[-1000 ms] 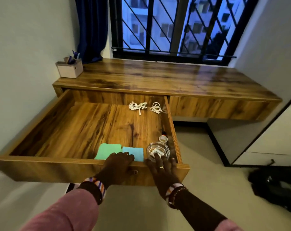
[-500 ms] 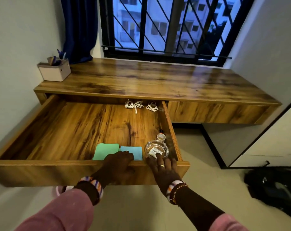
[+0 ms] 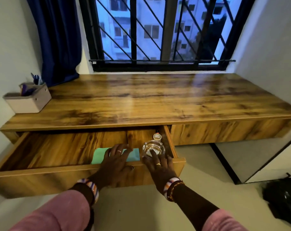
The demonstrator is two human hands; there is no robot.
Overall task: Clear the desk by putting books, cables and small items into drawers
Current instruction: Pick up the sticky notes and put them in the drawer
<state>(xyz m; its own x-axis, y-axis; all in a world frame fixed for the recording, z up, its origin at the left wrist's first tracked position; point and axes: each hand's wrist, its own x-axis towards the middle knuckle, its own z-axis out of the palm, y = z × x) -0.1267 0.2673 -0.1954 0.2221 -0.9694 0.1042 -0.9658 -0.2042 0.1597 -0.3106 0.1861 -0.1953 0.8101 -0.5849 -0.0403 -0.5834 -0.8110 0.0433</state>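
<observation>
Closing under both hands, the drawer (image 3: 41, 174) now shows far less of its floor than it did a second ago: the two coiled white cables that lay at its back have passed out of sight beneath the desk top (image 3: 149, 100), and only the front strip of the interior remains exposed. The left hand (image 3: 115, 164) lies over the front panel, its fingers (image 3: 119, 150) extended and spread flat, the tips resting on the green and blue paper pads (image 3: 99, 155) just inside the rim; it grips nothing. The right hand (image 3: 158, 165) lies likewise over the front edge, fingers straight, one fingertip reaching into the glass dish (image 3: 153, 148) directly beyond it. A small white-capped bottle (image 3: 156, 137) stands just past the dish, near the drawer's right wall. Away from both hands, at the far left of the desk, a white organiser box (image 3: 29, 101) holding pens remains on the surface. Judged from this state, the stowing step is ending; fingertips inside the rim risk being caught unless withdrawn before the panel meets the desk.
</observation>
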